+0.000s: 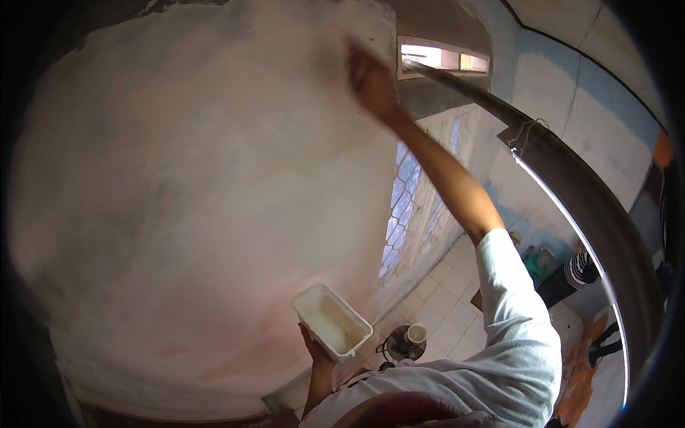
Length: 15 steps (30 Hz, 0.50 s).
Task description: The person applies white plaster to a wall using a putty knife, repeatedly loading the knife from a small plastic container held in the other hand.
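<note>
The right hand (371, 82) is raised high, the arm stretched almost straight from the grey-white sleeve (510, 314) up to the top right edge of the plastered wall (178, 178). The hand lies against the wall surface close to that upper corner, fingers bent over something pale and blurred; whether it is clamped on a tool there I cannot tell, since the blur hides it. The forearm runs diagonally, elbow lower and to the right, wrist higher and to the left.

The left hand (314, 346) is low, near the bottom edge of the wall, the forearm rising almost vertically from below. It is closed under and around the near end of a white rectangular tub (332, 321), gripping it from beneath so that the tub tilts, its open top turned up and toward the wall. Pale creamy stuff coats the inside of the tub.

The two hands are well apart, one at the top of the wall, one near its foot. Beside the wall to the right stands a window with a lattice grille (410, 207). Below it, on the tiled floor (449, 314), sits a small round stand bearing a pale cup (416, 333). A long grey beam (585, 200) curves across the right side.
</note>
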{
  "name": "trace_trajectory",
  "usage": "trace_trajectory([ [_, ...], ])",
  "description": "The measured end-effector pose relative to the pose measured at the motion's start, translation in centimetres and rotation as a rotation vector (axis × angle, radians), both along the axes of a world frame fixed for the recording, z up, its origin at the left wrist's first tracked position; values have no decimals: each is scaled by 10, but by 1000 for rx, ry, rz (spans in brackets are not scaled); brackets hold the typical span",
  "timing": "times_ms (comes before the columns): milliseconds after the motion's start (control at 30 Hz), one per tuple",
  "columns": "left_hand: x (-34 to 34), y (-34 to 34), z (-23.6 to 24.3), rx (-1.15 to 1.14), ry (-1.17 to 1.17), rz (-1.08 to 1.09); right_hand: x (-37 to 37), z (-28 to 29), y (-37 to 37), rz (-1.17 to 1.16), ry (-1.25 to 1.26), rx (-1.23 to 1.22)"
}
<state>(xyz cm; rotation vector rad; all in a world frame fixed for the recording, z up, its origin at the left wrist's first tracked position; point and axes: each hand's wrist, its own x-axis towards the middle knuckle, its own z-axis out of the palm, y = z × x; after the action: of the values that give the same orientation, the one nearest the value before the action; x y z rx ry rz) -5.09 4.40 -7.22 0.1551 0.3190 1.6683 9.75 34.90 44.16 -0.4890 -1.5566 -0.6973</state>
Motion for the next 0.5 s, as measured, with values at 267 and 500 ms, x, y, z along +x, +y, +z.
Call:
trace_trajectory([
  [267, -9, -17, 6, -37, 92, 111, -44, 59, 48, -49, 304, -145],
  [500, -20, -16, -18, -8, 59, 72, -141, -138, -112, 212, -383, 285],
])
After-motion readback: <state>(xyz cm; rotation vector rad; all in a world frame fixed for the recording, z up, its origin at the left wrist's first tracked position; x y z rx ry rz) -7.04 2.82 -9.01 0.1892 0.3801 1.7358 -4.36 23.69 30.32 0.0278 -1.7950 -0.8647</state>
